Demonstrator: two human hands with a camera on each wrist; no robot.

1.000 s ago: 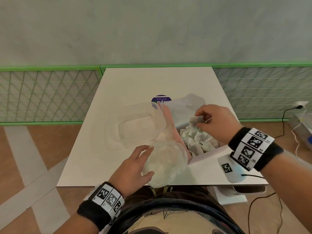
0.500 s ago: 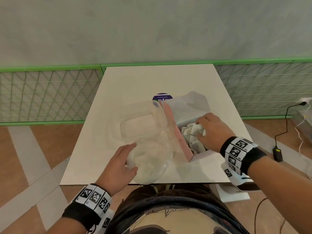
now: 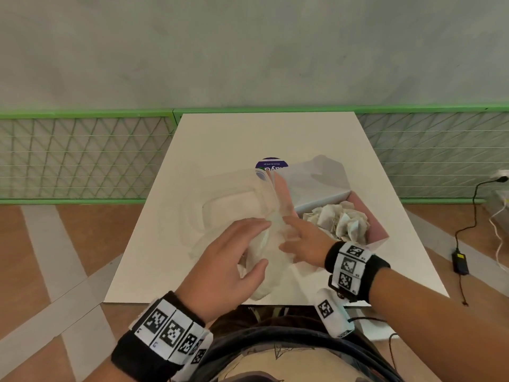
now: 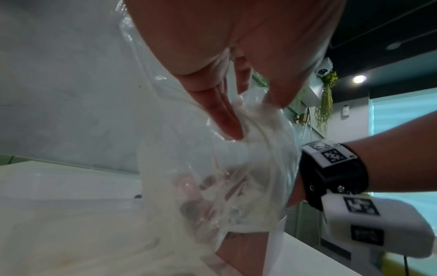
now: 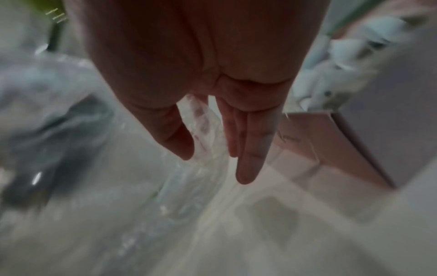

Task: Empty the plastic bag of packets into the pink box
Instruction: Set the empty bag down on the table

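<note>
A clear plastic bag (image 3: pixel 271 282) lies crumpled at the table's near middle. My left hand (image 3: pixel 261 244) pinches its film between thumb and fingers, as the left wrist view shows (image 4: pixel 257 121). My right hand (image 3: pixel 286 234) lies at the bag with straight fingers, and film runs between thumb and fingers (image 5: pixel 215 166). Through the bag (image 4: pixel 236 186) its fingers show blurred. The pink box (image 3: pixel 378 230) stands just right of the hands, open, with several white packets (image 3: pixel 338 221) heaped inside. Whether packets are left in the bag I cannot tell.
A clear plastic tray (image 3: pixel 228 205) lies left of the bag. The box's white flap (image 3: pixel 316 180) stands open behind it, beside a purple round label (image 3: pixel 271 164). A green mesh fence (image 3: pixel 82 158) runs behind the table. A cable and adapter (image 3: pixel 460 260) lie on the floor at right.
My right hand lowered a white packet into the pink box, let it go and moved left to the bag. My left hand shifted its hold higher on the bag.
</note>
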